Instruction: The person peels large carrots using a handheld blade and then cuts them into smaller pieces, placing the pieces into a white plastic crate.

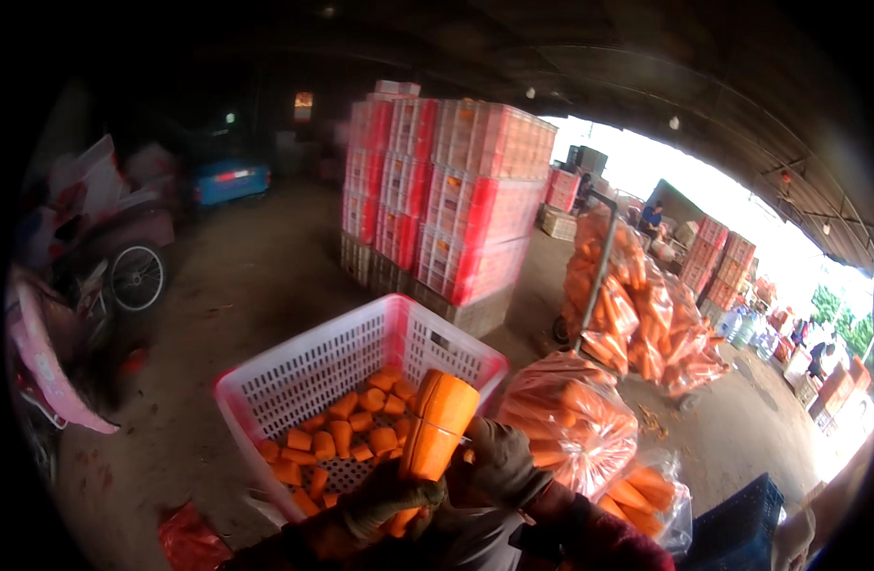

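1. Here's the thick orange carrot (441,419), up in front of the person, over the near right part of the white-and-pink crate (294,369).
2. Its long axis stands steep, the top tipping a little right, the lower end running down to the left hand (391,497); a dark line crosses its middle.
3. The left is the nearer hand, its fingers clamped about that lower end.
4. And the right hand (505,462)? Just off the carrot's right side, fingers curled in close; whether they grip anything, or touch the carrot, one cannot tell.
5. So from the right fingers the carrot lies left and upward, that cross line about level with the knuckles.
6. Beyond it, short carrot pieces (342,438) litter the crate floor; a clear bag of carrots (570,411) sits to the right.
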Action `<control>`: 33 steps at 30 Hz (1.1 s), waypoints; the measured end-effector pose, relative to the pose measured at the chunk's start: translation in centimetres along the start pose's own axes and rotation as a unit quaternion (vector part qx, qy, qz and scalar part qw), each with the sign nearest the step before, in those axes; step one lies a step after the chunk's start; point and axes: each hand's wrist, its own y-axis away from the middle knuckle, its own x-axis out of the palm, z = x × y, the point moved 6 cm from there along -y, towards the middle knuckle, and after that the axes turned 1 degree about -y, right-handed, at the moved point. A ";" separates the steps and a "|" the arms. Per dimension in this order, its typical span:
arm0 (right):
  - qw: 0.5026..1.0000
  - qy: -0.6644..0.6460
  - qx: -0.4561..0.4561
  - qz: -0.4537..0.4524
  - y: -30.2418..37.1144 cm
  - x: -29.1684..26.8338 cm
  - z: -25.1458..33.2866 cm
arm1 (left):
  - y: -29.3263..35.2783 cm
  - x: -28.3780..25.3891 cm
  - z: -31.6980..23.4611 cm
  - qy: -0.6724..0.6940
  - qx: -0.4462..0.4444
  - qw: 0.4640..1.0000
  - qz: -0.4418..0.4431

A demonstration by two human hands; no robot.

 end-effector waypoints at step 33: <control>0.992 0.069 0.040 0.097 -0.1 8.5 -1.3 | 2.5 -4.1 -3.4 -0.001 0.101 0.993 -0.058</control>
